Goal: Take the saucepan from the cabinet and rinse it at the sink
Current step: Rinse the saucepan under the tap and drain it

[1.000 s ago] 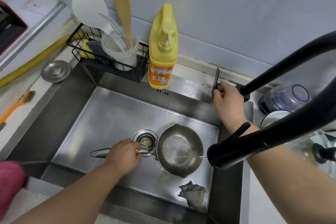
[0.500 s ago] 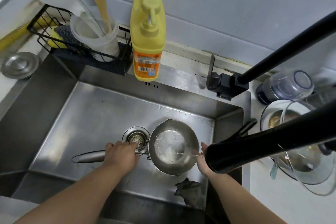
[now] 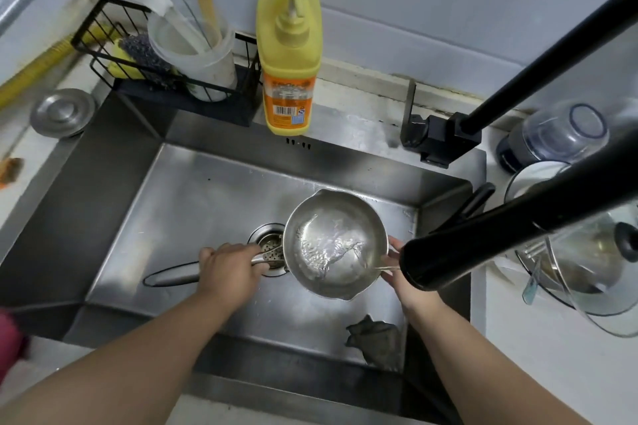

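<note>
A steel saucepan [image 3: 333, 241] sits low in the steel sink [image 3: 193, 197], just right of the drain [image 3: 267, 248]. Water swirls inside it, fed by a thin stream from the black faucet spout [image 3: 435, 266] at its right. My left hand [image 3: 229, 269] grips the saucepan's long handle close to the bowl. My right hand [image 3: 397, 266] holds the right rim, partly hidden behind the spout; its fingers curl at the rim.
A yellow soap bottle [image 3: 289, 55] stands on the back ledge beside a black wire rack [image 3: 165, 79] with a utensil cup. A grey rag [image 3: 374, 338] lies in the sink's front right corner. Glass lids and bowls [image 3: 580, 252] crowd the right counter. The faucet base [image 3: 438, 138] stands at the back right.
My right hand left the faucet lever at the back and came down to the saucepan's right rim. Water now runs and swirls in the pan. My left hand stayed on the handle.
</note>
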